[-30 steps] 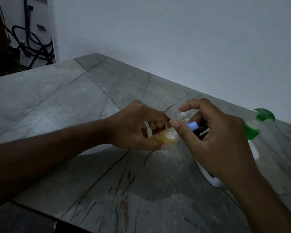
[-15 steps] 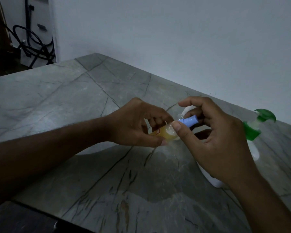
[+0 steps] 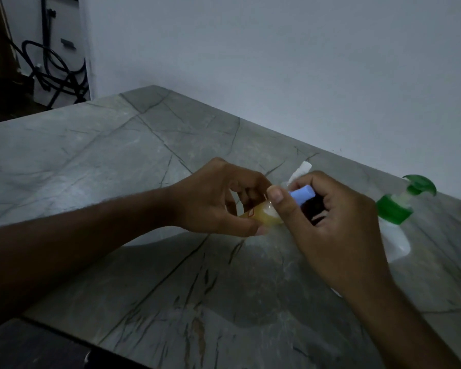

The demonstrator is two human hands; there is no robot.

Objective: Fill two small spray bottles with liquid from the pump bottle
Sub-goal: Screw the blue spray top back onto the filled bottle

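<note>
My left hand (image 3: 216, 198) grips a small spray bottle (image 3: 264, 215) filled with yellowish liquid, held tilted on its side above the table. My right hand (image 3: 328, 222) pinches the blue spray cap (image 3: 302, 197) at that bottle's neck between thumb and fingers. Just behind my fingers a second small clear bottle with a white top (image 3: 300, 170) peeks out, mostly hidden. The white pump bottle with a green pump head (image 3: 395, 209) stands on the table to the right, partly covered by my right hand.
The grey marble table (image 3: 117, 169) ends at a near edge at lower left. A white wall runs behind it. Black cables and a white cabinet (image 3: 59, 65) sit in the far left corner.
My right hand has shifted its grip on the blue cap, rotating it slightly at the bottle's neck. The left hand holds the bottle in nearly the same place.
</note>
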